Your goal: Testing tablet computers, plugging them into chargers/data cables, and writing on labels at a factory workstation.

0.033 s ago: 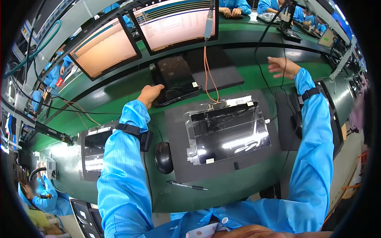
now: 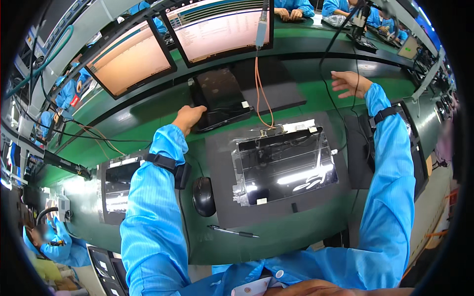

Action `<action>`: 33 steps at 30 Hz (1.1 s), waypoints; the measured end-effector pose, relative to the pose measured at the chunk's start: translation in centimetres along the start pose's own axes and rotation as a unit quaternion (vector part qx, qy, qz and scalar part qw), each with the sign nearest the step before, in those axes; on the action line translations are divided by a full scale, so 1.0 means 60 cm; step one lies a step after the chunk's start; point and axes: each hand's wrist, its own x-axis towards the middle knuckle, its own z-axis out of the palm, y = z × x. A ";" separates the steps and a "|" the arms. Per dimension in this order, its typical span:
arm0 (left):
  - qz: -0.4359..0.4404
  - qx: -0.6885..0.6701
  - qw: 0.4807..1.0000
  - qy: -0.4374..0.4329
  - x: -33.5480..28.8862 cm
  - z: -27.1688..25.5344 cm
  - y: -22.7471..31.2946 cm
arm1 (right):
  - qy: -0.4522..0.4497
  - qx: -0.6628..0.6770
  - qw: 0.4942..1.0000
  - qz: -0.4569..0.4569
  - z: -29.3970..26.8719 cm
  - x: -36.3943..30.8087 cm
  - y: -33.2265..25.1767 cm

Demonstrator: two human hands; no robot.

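At the back, left of centre, a dark glossy display panel [image 2: 219, 91] lies on the bench. My left hand [image 2: 189, 118] is closed at its left edge, one digit over its surface; the other fingertips are hidden. My right hand [image 2: 351, 84] hovers over the green surface at back right, fingers stretched out, holding nothing. It is close to thin black cables [image 2: 323, 79]. Centrally, a second display panel [image 2: 289, 165] with clear film around its edges lies on a black mat [image 2: 222, 207]. Orange wires [image 2: 257, 89] run from a hanging connector [image 2: 260, 35] to its top edge.
Two monitors [image 2: 129, 59] stand at the back left. A black mouse [image 2: 203, 196] and a pen [image 2: 233, 231] lie nearer me. Another panel [image 2: 118, 177] is beyond my left forearm, and dark panels [image 2: 405, 123] lie beneath my right forearm. Co-workers [image 2: 295, 11] sit across the bench.
Almost nothing differs. The view has shifted very slightly; my left hand stays at the far panel's edge and my right hand stays outstretched.
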 end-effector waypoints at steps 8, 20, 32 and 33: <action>0.005 -0.054 0.993 -0.105 -0.029 0.088 0.069 | -0.050 -0.052 0.992 0.107 0.086 0.069 -0.005; 0.084 -0.143 0.971 -0.174 -0.076 0.101 0.113 | -0.012 0.355 0.934 -0.034 -0.026 0.018 0.079; 0.219 -0.226 0.946 -0.083 -0.314 -0.053 -0.008 | 0.300 0.551 0.763 -0.158 -0.140 -0.265 0.184; 0.208 -0.223 0.950 -0.069 -0.345 -0.056 -0.027 | 0.334 0.545 0.750 -0.169 -0.155 -0.295 0.208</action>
